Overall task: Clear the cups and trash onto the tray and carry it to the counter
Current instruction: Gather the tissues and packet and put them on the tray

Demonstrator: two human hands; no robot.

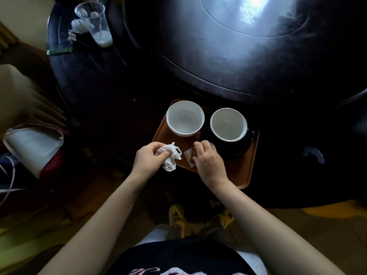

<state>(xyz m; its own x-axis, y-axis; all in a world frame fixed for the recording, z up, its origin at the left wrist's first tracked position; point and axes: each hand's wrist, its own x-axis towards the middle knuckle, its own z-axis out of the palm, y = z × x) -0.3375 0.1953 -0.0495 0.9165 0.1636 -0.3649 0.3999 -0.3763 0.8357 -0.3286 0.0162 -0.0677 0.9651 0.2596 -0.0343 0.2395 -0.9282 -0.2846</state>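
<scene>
An orange-brown tray point(240, 169) lies at the near edge of the dark round table point(123, 90). On it stand a white cup point(185, 118) at the left and a white cup point(228, 124) on a black saucer point(236, 147) at the right. My left hand point(149, 157) is shut on a crumpled white napkin point(170, 157) at the tray's left edge. My right hand point(208, 159) rests on the tray, its fingers closed on a small scrap of paper point(188, 158).
At the table's far left stands a clear plastic cup point(95, 22) with milky dregs, beside crumpled tissue point(76, 28) and a green wrapper point(60, 51). A raised turntable point(238, 46) fills the table's middle. A chair with a bag point(35, 143) stands at left.
</scene>
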